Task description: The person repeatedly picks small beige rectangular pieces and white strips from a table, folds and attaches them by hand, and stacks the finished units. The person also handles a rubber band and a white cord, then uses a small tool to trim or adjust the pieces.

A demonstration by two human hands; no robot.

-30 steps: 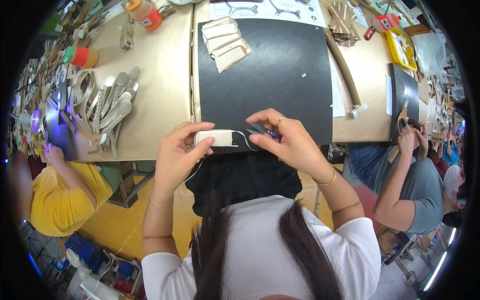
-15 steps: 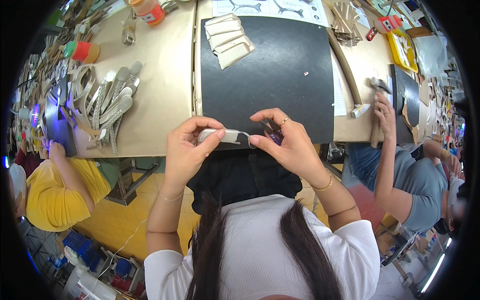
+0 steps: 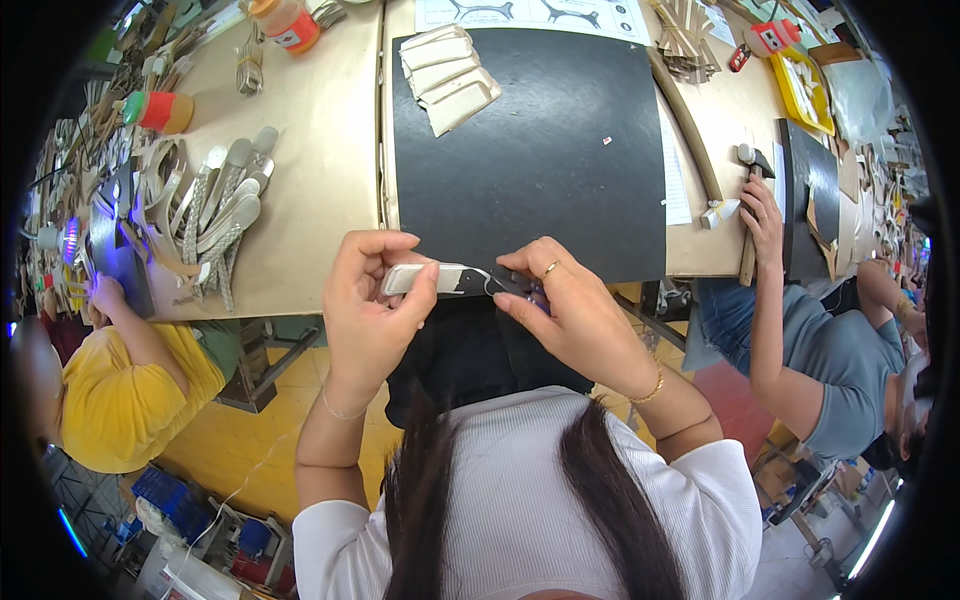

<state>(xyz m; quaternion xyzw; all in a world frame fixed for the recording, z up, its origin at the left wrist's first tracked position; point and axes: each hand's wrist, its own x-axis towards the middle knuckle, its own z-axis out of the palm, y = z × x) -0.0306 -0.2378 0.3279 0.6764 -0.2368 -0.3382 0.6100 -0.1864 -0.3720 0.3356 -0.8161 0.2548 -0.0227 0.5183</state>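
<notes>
My left hand (image 3: 368, 305) pinches a small cream strap piece (image 3: 440, 279) with a rounded end, held flat over the table's near edge. A thin pale strip (image 3: 486, 277) curls from the piece's right end toward my right fingertips. My right hand (image 3: 585, 315) is closed around small dark-bladed scissors (image 3: 512, 281) with a bit of purple at the handle, mostly hidden by the fingers. The blades lie close to the thin strip; whether they touch it I cannot tell. Ahead on the black mat (image 3: 540, 160) lies a fanned stack of cream pieces (image 3: 448, 78).
Left on the table lie many grey and braided straps (image 3: 225, 205), with orange-red glue jars (image 3: 165, 112) behind. A curved brown bar (image 3: 688, 125) runs beside the mat's right edge. A co-worker's hand on the right holds a hammer (image 3: 752, 165); a person in yellow sits left.
My left hand and the strap piece have shifted slightly left. The scissor blades have come down toward the thin strip. The co-worker's hammer on the right has turned slightly.
</notes>
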